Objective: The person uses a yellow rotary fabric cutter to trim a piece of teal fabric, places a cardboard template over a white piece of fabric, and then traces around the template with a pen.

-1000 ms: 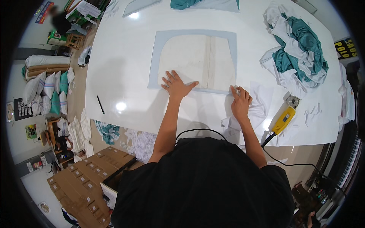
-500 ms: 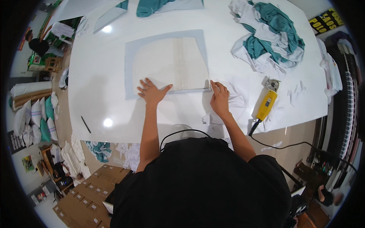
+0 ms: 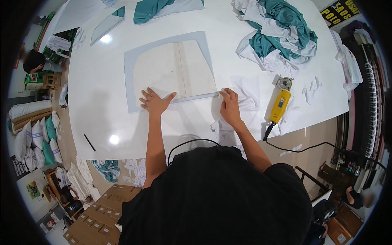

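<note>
A cream paper pattern piece point(image 3: 157, 67) with a curved top and a taped band lies on pale blue-grey fabric point(image 3: 130, 79), which shows around its edges. My left hand point(image 3: 156, 103) is open, fingers spread flat over the pattern's lower left edge. At the lower right corner, my right hand point(image 3: 231, 108) has its fingers curled together in a pinch at the fabric's edge. To its right lies crumpled white fabric point(image 3: 247, 94). A yellow handheld rotary cloth cutter point(image 3: 280, 105) with a round blade rests farther right, apart from my hands.
Crumpled green and white fabric point(image 3: 281, 34) is heaped at the far right of the white table point(image 3: 98, 81). Folded green and white pieces point(image 3: 163, 9) lie at the far edge. A black pen point(image 3: 89, 142) sits near left. The cutter's black cord point(image 3: 302, 150) runs off right.
The view has shifted slightly, so the table's things sit farther left. My right fingers, stretched out before, are now drawn into a pinch at the corner. My left hand stays on the pattern.
</note>
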Tool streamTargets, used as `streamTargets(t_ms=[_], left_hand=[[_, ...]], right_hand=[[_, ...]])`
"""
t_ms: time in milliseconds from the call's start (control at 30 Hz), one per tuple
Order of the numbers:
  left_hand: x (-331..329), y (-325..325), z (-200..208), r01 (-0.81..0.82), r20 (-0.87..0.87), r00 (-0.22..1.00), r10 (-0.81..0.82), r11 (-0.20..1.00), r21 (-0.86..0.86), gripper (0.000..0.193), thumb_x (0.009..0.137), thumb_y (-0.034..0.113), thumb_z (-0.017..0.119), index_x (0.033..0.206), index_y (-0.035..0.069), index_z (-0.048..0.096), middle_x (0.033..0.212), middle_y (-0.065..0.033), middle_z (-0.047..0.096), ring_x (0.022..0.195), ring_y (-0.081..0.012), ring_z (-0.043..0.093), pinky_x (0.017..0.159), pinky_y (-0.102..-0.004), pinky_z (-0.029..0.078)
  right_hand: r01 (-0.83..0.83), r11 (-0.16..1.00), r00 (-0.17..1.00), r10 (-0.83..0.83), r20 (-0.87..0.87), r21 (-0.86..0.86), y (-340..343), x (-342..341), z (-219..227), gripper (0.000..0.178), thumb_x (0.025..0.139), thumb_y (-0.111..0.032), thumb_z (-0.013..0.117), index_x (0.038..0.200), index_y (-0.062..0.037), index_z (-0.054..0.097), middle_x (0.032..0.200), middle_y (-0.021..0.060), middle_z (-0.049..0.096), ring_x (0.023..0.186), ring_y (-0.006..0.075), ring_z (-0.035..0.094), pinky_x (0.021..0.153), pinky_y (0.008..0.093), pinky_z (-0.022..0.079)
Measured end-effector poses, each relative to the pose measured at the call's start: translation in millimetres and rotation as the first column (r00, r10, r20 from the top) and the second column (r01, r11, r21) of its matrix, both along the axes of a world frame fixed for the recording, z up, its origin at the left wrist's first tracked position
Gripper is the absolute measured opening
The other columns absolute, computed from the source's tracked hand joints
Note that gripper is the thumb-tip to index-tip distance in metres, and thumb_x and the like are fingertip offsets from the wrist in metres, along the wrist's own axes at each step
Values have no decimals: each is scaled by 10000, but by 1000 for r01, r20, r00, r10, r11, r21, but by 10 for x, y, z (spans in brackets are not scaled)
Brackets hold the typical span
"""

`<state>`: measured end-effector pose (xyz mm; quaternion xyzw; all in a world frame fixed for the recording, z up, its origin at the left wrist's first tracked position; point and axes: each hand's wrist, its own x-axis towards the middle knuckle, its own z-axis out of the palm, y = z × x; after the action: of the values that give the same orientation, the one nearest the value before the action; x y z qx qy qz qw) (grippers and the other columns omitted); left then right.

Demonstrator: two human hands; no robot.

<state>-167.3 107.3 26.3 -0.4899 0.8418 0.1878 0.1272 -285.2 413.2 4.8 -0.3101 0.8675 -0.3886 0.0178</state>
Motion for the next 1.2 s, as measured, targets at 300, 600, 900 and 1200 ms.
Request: streamTargets(t_ms=[300,600,900,1200], left_hand=[[13,-11,-18,0,-37,999,0,1000,14,1446,712,856,696,1617,-81,66,1665,-374,24,1502,-645,11,1194,-725,98],[7,-13,-36,-2,-12,1000,3,1000,13,1440,715,852,697,1618,-75,65,1667,-371,28,1502,-645,17,1198,-719,105],[-20,-6,-4,-2,3,1000,1,1000,13,1447,711,862,690,1619,-75,63,1673,-359,28,1509,-634,17,1202,-713,110],[-13,-9,-35,-6,-12,1000,6,1000,1,1456,696,875,690,1626,-58,71,1682,-338,37,1511,-629,28,1200,-715,119]], right_hand=[[-48,992,995,58,-78,120,-29,-3,60,608,772,103,561,1331,-112,667,1380,204,527,1275,427,460,1068,517,410],[-50,982,997,61,-56,183,-60,-18,124,570,783,114,562,1296,-98,688,1393,190,529,1295,399,470,1090,497,400],[-100,974,983,128,-134,201,-442,-332,123,489,934,-132,622,1421,-146,584,1461,175,501,1364,368,443,1087,562,329],[-36,905,918,197,-343,425,-751,-474,-135,597,1029,-415,508,1565,-164,432,1630,94,375,1485,397,315,1076,749,249]])
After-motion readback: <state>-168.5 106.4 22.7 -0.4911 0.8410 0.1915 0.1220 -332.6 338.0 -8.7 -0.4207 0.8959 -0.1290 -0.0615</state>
